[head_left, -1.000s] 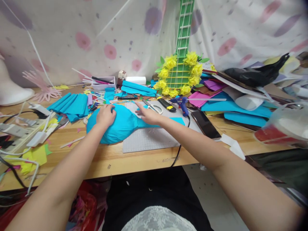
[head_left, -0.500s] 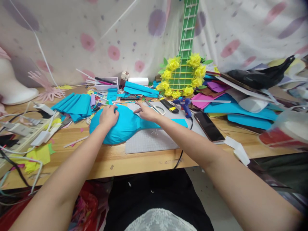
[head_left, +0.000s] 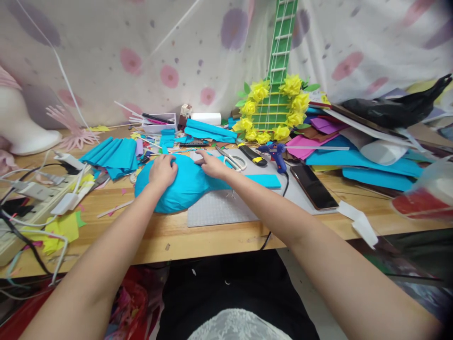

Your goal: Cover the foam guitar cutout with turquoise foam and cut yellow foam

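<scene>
A guitar shape covered in blue crepe paper (head_left: 187, 186) lies flat, its rounded body partly over the grey cutting mat (head_left: 219, 215). Its narrow neck points right and is partly covered by my right forearm. My left hand (head_left: 163, 171) rests on the body with bent fingers curled round it. My right hand (head_left: 211, 166) touches the body near where it joins the neck, index finger stretched out towards the left; its other fingers are partly hidden. Just beyond my right hand are white-handled scissors (head_left: 236, 162) and a black and yellow utility knife (head_left: 253, 155).
A blue glue gun (head_left: 278, 156) and a phone (head_left: 314, 187) lie to the right. Behind stands a green guitar (head_left: 279, 71) with yellow paper flowers. Paper sheets (head_left: 375, 165) are stacked at right, beside a plastic cup (head_left: 421, 203). Cables and a power strip (head_left: 24, 219) crowd the left.
The view has shifted slightly, so things appear a little further right. Both hands stay on the blue guitar shape, with little visible change in their pose.
</scene>
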Motion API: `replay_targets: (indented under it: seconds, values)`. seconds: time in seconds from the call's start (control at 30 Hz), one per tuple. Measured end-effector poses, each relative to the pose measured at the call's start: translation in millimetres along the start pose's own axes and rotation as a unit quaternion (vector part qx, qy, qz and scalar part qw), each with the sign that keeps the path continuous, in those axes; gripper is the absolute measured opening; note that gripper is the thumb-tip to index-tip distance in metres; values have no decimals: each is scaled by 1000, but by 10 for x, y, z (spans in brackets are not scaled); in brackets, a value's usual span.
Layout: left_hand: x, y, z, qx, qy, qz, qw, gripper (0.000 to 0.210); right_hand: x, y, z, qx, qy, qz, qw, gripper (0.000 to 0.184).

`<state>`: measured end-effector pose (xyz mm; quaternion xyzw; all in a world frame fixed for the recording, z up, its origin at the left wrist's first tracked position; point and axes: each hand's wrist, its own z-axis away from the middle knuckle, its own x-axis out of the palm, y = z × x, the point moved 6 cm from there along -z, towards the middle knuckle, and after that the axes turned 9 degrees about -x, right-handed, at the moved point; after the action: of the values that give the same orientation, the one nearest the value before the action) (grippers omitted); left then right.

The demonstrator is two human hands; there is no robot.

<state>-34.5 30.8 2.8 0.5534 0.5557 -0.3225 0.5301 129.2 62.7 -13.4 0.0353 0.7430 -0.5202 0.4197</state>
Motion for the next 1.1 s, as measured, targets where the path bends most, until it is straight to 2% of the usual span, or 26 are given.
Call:
replay_targets:
  seconds: [0.13,0.3,0.37,0.53,0.63,0.83,1.0,1.1]
  values:
    - [6,-8,-3,-5,5,-2,1000,36,26,-27,-7,-25,-13,5,1000,75]
    - [18,-15,-11,1,9,-2,1000,36,8,92,-113,-13,56,-81,995,79]
    - [18,-17,-12,2,10,-2,1000,36,45,117,-128,-20,61,-91,994,80]
    - [13,-13,-8,2,10,-2,1000,36,115,35,-63,-107,23,-25,994,86]
    - [10,-7,-1,6,10,3,1000,36,83,-8,-24,-139,31,-2,990,90]
    - [-4,-9,9,5,13,-3,1000,35,76,-8,-52,-137,9,-9,990,95]
    - [-8,-8,4,4,8,-4,1000,36,51,42,-63,-118,44,-33,991,96]
    - [-6,-8,-1,2,6,-6,1000,37,75,97,-76,-98,38,-57,993,93]
